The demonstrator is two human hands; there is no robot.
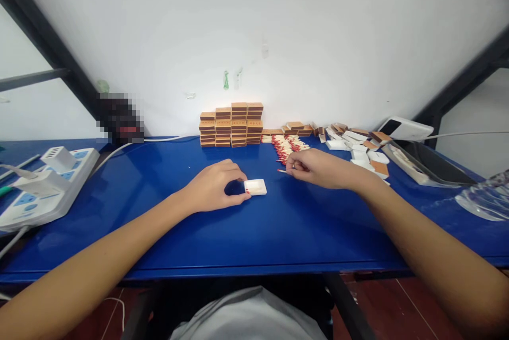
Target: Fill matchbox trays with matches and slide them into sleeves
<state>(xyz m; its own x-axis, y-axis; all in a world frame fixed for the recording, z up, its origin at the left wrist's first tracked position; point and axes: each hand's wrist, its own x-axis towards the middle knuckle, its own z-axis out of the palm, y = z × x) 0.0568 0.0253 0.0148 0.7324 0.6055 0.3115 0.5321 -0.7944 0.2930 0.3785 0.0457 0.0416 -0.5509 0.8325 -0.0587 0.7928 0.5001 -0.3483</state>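
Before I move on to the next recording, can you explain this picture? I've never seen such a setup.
There is no robot here: these are a person's bare hands, seen from a camera on the head looking forward and down. The left hand grips a small white tray on the blue table. The right hand pinches a match, its red tip pointing toward the tray. Behind lie stacked matchboxes, a pile of loose matches and scattered box parts. A white power strip sits at the left.
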